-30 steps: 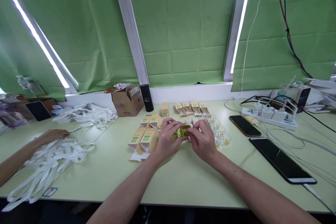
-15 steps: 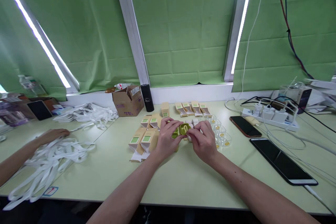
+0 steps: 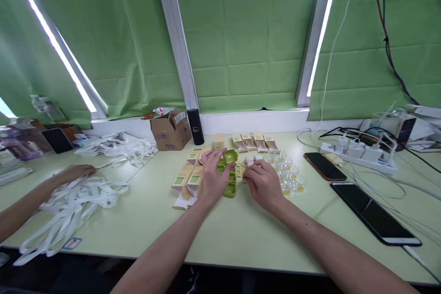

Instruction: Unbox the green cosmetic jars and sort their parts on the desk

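My left hand (image 3: 215, 175) has its thumb and fingers around a small olive-green case (image 3: 230, 156), whose lid stands open. More green cases (image 3: 230, 189) lie in a column below it, partly hidden by that hand. My right hand (image 3: 264, 183) is just to the right, its thumb and fingertips pinched together beside a cluster of small pale-yellow pieces (image 3: 239, 168). Whatever may be in that pinch is too small to make out. White small blocks (image 3: 249, 160) sit behind the right hand, and clear plastic cups with yellow centres (image 3: 291, 177) spread beside it.
Kraft boxes with green labels (image 3: 182, 179) stand left of my hands, others (image 3: 255, 141) at the back. Phones (image 3: 374, 213) and a power strip (image 3: 358, 154) with cables lie right. Another person's hand (image 3: 77, 172) rests by white straps (image 3: 79, 202). A carton (image 3: 170, 133) stands behind.
The green case that both hands held has come down to the other cases at the left hand. My right hand has let go of it and moved to the yellow pieces.
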### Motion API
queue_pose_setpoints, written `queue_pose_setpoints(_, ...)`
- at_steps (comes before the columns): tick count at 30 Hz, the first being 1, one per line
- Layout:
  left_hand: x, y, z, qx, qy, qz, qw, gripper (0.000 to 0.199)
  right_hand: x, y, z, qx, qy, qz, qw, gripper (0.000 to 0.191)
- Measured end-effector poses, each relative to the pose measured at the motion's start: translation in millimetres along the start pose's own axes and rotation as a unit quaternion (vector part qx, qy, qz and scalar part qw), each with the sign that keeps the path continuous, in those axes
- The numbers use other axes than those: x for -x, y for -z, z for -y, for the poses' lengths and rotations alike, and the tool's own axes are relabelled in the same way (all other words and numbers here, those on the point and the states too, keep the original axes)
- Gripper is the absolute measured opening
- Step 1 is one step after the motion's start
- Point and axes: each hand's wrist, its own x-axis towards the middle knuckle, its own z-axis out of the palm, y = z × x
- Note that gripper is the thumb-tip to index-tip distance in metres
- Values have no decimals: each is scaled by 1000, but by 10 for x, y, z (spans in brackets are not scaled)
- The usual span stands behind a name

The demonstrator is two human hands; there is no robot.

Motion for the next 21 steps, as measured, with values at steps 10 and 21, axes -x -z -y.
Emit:
queue_pose_setpoints(10, 3, -3, -38, -4, 6, -10, 1000, 40, 32, -245, -1, 128, 24, 69, 989, 21)
queue_pose_setpoints(21, 10, -3, -59, -5, 1, -8, 1000, 41, -5, -215, -47, 172, 11, 69, 983, 14)
